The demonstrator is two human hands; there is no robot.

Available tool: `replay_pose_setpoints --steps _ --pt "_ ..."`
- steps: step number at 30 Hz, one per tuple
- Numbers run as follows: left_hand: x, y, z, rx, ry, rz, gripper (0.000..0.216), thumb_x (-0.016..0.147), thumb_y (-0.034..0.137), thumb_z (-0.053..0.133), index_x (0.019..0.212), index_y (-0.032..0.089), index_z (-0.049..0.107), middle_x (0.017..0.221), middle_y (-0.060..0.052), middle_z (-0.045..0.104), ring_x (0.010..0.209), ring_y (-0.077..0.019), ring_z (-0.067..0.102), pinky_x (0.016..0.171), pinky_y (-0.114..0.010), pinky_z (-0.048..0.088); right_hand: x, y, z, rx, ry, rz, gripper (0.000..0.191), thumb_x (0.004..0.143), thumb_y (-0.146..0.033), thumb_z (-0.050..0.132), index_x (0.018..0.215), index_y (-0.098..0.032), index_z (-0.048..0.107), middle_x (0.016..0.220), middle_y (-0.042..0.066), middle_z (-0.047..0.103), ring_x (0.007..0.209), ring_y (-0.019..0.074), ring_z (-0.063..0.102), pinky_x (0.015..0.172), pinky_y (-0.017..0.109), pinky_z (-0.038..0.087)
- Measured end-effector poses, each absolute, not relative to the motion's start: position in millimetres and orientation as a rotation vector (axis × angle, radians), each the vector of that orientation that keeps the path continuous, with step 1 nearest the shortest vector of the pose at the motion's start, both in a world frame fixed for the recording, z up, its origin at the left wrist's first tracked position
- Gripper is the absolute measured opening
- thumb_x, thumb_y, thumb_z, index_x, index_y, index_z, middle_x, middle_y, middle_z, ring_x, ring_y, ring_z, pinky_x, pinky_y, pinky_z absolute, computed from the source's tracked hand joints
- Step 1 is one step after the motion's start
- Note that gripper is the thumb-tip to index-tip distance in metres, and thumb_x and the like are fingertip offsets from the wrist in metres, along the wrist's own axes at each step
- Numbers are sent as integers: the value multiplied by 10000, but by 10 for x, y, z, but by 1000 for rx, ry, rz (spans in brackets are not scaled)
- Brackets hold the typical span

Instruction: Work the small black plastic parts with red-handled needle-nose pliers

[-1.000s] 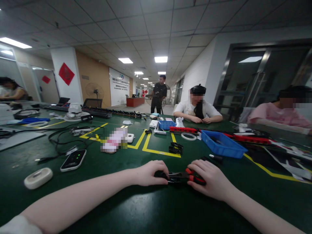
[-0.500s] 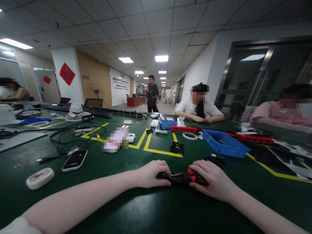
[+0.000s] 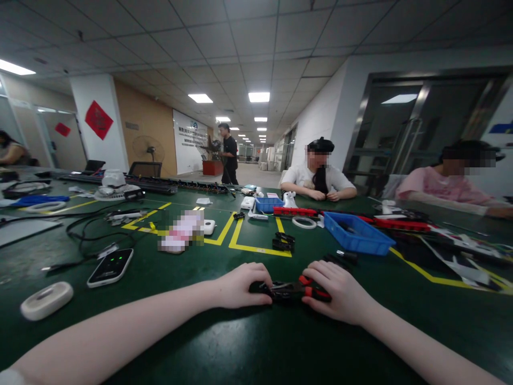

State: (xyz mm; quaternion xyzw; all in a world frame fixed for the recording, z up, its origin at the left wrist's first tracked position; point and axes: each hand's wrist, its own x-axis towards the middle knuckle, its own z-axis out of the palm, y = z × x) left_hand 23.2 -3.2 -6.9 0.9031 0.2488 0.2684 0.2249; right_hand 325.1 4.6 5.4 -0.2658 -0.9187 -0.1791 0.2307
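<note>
Both my hands rest on the dark green table, close together near its middle. My left hand is curled over a small black part, its fingers closed on it. My right hand grips the red handles of a pair of pliers. The pliers' dark jaws point left and meet the black part between the two hands. What lies under the fingers is hidden.
A blue bin stands beyond my right hand, with black parts inside yellow floor-tape lines. A black phone and a white oval device lie at left. Two people sit across the table; another stands far back.
My hands hold the same grip and hardly move. The view has swung a little to the right, and the standing person in the background has walked left.
</note>
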Motion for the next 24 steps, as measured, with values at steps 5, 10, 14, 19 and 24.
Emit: replay_pose_setpoints --steps 5,10,14,19,24 --pt "223 -18 -76 2448 665 748 189 877 298 755 1001 167 701 1072 -74 652 1008 -214 636 923 -348 504 3244 55 45 -730 -2505 -482 292 847 -406 667 1046 -193 650 966 95 704 817 226 656 712 361 514" --pt "219 -14 -85 2435 665 751 204 855 297 776 991 166 699 1082 -75 648 1012 -217 636 930 -352 501 3230 17 88 -745 -2526 -485 285 860 -404 656 1048 -190 654 969 99 706 819 226 654 712 359 515" --pt "222 -5 -104 2443 674 746 208 861 292 771 1005 165 692 1088 -77 653 1018 -222 636 929 -355 493 3225 9 93 -752 -2527 -495 282 857 -406 659 1037 -189 656 964 97 704 815 223 650 710 354 513" --pt "233 -9 -112 2470 697 748 204 867 279 766 1014 161 687 1075 -76 657 1007 -220 634 905 -346 491 3235 17 71 -745 -2519 -503 299 852 -408 675 1055 -188 662 979 97 705 832 225 654 732 358 517" --pt "245 -33 -92 2495 735 723 200 868 274 764 1017 167 685 1080 -73 655 1011 -220 630 908 -344 493 3238 19 65 -746 -2518 -500 308 847 -416 681 1050 -184 666 983 104 709 835 231 654 731 367 520"
